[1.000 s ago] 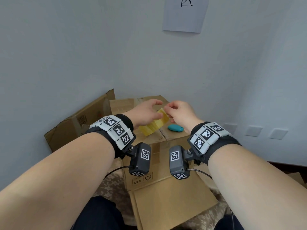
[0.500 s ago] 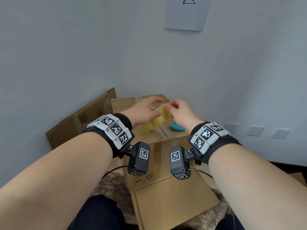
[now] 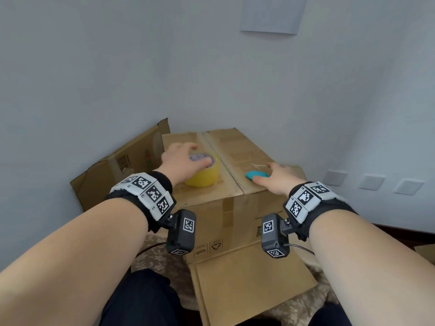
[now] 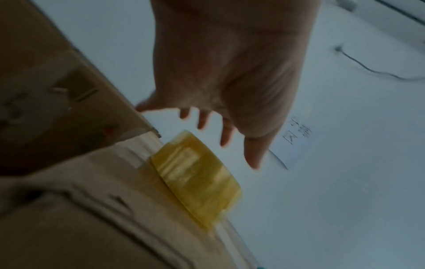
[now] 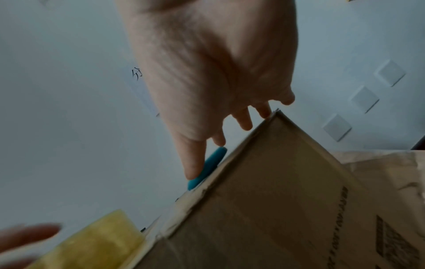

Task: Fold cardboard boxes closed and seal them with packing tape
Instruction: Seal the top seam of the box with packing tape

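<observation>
The closed cardboard box (image 3: 235, 161) stands against the wall with the yellow tape roll (image 3: 203, 175) lying flat on its top at about 10 o'clock from the lid's centre seam. The left hand (image 3: 181, 161) hovers over the roll with fingers spread and loose, gripping nothing. At 3 o'clock from the roll, the right hand (image 3: 275, 177) reaches flat and relaxed over the small teal cutter (image 3: 255, 174), thumb touching it.

On the closed box (image 3: 235, 147): 1 yellow tape roll (image 3: 203, 176), 1 teal cutter (image 3: 255, 174). Beside the box: 1 open box (image 3: 122, 165).
</observation>
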